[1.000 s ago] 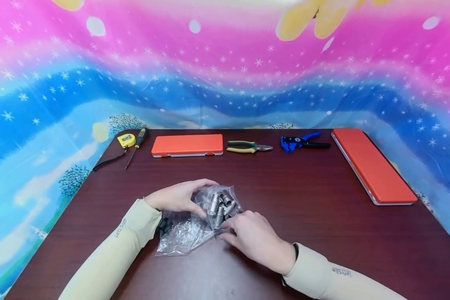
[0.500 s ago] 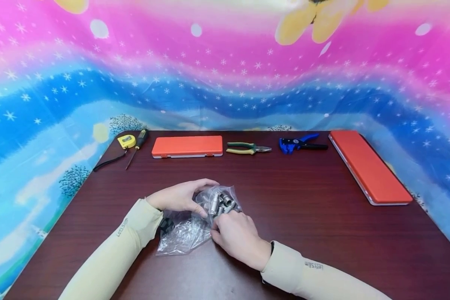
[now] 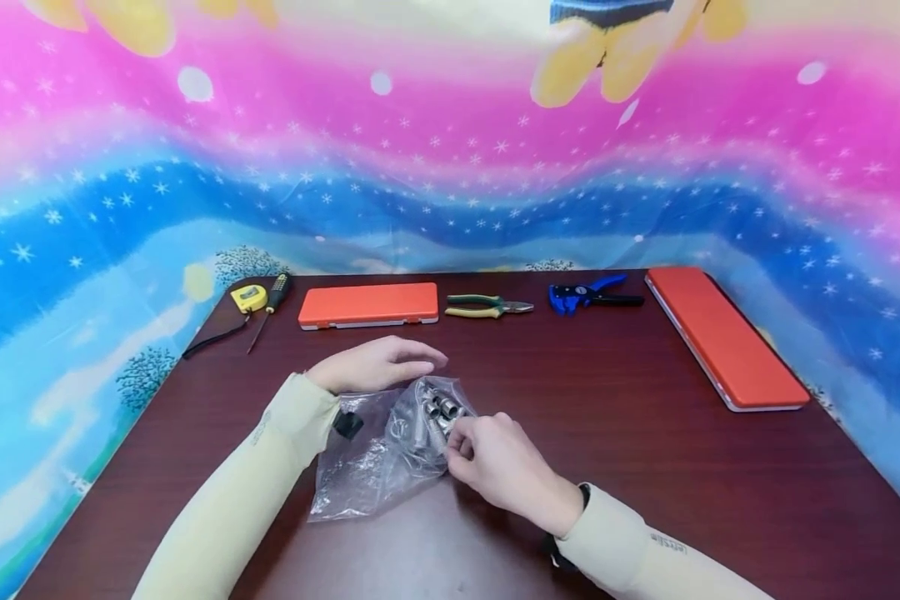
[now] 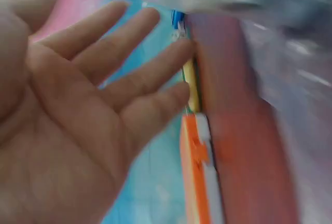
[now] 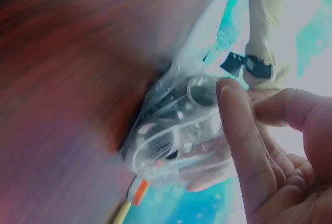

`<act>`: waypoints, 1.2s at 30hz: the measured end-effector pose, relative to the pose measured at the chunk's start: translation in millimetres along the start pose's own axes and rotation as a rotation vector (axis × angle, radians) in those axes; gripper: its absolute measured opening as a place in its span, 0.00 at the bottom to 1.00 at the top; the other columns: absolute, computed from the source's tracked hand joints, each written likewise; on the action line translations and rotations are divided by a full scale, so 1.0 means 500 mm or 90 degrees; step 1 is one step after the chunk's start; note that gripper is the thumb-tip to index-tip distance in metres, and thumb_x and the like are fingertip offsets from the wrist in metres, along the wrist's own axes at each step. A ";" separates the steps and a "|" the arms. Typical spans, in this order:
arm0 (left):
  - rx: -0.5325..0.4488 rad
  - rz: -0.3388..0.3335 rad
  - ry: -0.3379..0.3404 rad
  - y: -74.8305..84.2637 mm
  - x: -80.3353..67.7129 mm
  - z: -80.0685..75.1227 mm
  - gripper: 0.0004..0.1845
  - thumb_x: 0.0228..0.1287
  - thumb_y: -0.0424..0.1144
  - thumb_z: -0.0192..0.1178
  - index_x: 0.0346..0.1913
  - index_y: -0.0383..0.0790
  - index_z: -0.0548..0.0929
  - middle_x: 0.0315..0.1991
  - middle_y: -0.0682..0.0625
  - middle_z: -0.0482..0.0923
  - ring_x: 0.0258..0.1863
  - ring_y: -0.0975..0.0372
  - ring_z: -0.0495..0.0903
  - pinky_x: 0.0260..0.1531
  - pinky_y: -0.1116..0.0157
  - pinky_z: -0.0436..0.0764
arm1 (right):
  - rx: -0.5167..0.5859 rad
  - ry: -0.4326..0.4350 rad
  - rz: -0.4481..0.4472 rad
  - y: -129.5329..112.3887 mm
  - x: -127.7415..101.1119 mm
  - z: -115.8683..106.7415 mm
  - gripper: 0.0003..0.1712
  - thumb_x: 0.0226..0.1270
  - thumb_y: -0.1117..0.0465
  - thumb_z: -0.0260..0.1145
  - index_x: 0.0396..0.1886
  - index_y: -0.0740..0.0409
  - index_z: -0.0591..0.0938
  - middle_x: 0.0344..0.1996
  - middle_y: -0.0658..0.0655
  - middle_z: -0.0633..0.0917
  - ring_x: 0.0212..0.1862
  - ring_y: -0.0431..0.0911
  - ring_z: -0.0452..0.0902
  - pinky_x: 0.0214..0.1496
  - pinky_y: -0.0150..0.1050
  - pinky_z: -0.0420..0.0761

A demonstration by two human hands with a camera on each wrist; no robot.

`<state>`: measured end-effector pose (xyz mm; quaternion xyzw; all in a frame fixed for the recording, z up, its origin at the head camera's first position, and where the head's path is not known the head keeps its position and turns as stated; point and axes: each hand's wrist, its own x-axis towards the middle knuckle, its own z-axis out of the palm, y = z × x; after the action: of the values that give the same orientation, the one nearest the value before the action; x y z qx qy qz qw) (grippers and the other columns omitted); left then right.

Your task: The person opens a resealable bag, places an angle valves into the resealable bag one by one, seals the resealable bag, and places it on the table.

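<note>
A clear plastic bag [image 3: 348, 487] lies mid-table, with several shiny metal sockets [image 3: 446, 407] bunched in its right end. My left hand [image 3: 375, 364] hovers just behind the bag, fingers extended and holding nothing; its bare palm faces the camera in the left wrist view. My right hand [image 3: 506, 467] is at the bag's right side, its curled fingers and thumb pinching the plastic beside the sockets. Through the film, the round socket ends [image 5: 202, 92] show close to my right fingertips [image 5: 228, 92]. The lower sockets are partly hidden behind that hand.
Along the back edge lie a yellow tape measure [image 3: 249, 298], a screwdriver [image 3: 276, 293], a flat orange case [image 3: 367, 305], pliers [image 3: 489, 307] and a blue-and-black wire stripper [image 3: 592, 294]. A longer orange case [image 3: 727, 337] lies at the right edge. A patterned cloth hangs behind.
My left hand has let go of the bag and moved up and back. My right hand shifted left over the sockets, then back right. The sockets have shifted a little within the bag.
</note>
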<state>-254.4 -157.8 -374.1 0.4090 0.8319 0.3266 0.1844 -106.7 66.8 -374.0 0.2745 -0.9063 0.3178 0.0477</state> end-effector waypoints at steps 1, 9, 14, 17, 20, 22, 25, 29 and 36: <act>0.023 -0.002 -0.024 0.008 0.018 -0.003 0.21 0.78 0.49 0.50 0.65 0.46 0.79 0.59 0.58 0.79 0.55 0.67 0.77 0.56 0.60 0.74 | 0.006 0.002 -0.003 0.005 -0.004 -0.005 0.10 0.56 0.67 0.70 0.22 0.49 0.81 0.17 0.40 0.80 0.19 0.28 0.70 0.25 0.28 0.74; 0.101 -0.044 -0.207 0.058 0.099 -0.004 0.14 0.73 0.43 0.58 0.54 0.46 0.86 0.48 0.59 0.84 0.48 0.70 0.80 0.50 0.66 0.77 | 0.027 0.007 -0.016 0.037 -0.017 -0.029 0.10 0.56 0.67 0.70 0.23 0.48 0.81 0.18 0.40 0.81 0.19 0.29 0.71 0.25 0.28 0.74; 0.095 -0.016 -0.124 0.037 0.104 -0.004 0.07 0.70 0.40 0.62 0.35 0.48 0.89 0.30 0.61 0.84 0.31 0.69 0.79 0.37 0.67 0.78 | 0.024 0.016 -0.018 0.053 -0.016 -0.050 0.09 0.57 0.66 0.70 0.23 0.48 0.82 0.20 0.40 0.82 0.22 0.29 0.73 0.27 0.29 0.75; 0.088 -0.023 -0.036 0.025 0.096 -0.005 0.07 0.70 0.39 0.61 0.34 0.48 0.88 0.28 0.60 0.82 0.28 0.66 0.77 0.35 0.64 0.78 | 0.041 0.018 0.002 0.062 -0.017 -0.072 0.08 0.61 0.67 0.69 0.26 0.50 0.82 0.21 0.42 0.82 0.23 0.32 0.75 0.27 0.31 0.76; 0.073 -0.039 0.064 0.024 0.083 -0.004 0.08 0.73 0.39 0.58 0.35 0.47 0.86 0.29 0.58 0.81 0.29 0.61 0.77 0.34 0.62 0.77 | 0.060 0.017 0.053 0.074 -0.020 -0.102 0.08 0.65 0.67 0.67 0.28 0.49 0.81 0.22 0.44 0.82 0.23 0.36 0.75 0.26 0.35 0.76; 0.061 -0.051 0.142 0.032 0.072 -0.003 0.09 0.75 0.39 0.56 0.35 0.45 0.83 0.29 0.56 0.81 0.29 0.60 0.78 0.33 0.61 0.77 | 0.066 0.022 0.087 0.082 -0.019 -0.126 0.09 0.66 0.66 0.67 0.28 0.48 0.80 0.22 0.45 0.81 0.23 0.39 0.74 0.26 0.37 0.76; 0.031 -0.054 0.270 0.060 0.053 -0.007 0.08 0.76 0.37 0.53 0.36 0.42 0.79 0.28 0.53 0.80 0.29 0.57 0.80 0.30 0.60 0.77 | 0.092 0.058 0.110 0.090 -0.011 -0.167 0.10 0.68 0.68 0.64 0.28 0.50 0.78 0.23 0.49 0.82 0.26 0.42 0.78 0.28 0.40 0.78; 0.015 -0.041 0.428 0.125 0.035 -0.021 0.07 0.77 0.38 0.52 0.38 0.41 0.77 0.27 0.51 0.79 0.26 0.57 0.79 0.27 0.60 0.76 | 0.149 0.123 0.101 0.086 0.004 -0.223 0.10 0.71 0.71 0.59 0.29 0.56 0.76 0.26 0.53 0.85 0.29 0.46 0.83 0.33 0.42 0.83; -0.018 0.116 0.643 0.229 0.016 -0.033 0.07 0.72 0.38 0.56 0.38 0.37 0.79 0.25 0.50 0.78 0.23 0.62 0.77 0.24 0.64 0.76 | 0.115 0.246 0.030 0.036 0.017 -0.311 0.08 0.74 0.69 0.57 0.31 0.59 0.74 0.29 0.51 0.86 0.31 0.40 0.83 0.38 0.36 0.83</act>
<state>-204.3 -105.9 -283.1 0.2686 0.7735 0.5096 -0.2643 -137.1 168.2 -258.5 0.1905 -0.8543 0.4455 0.1879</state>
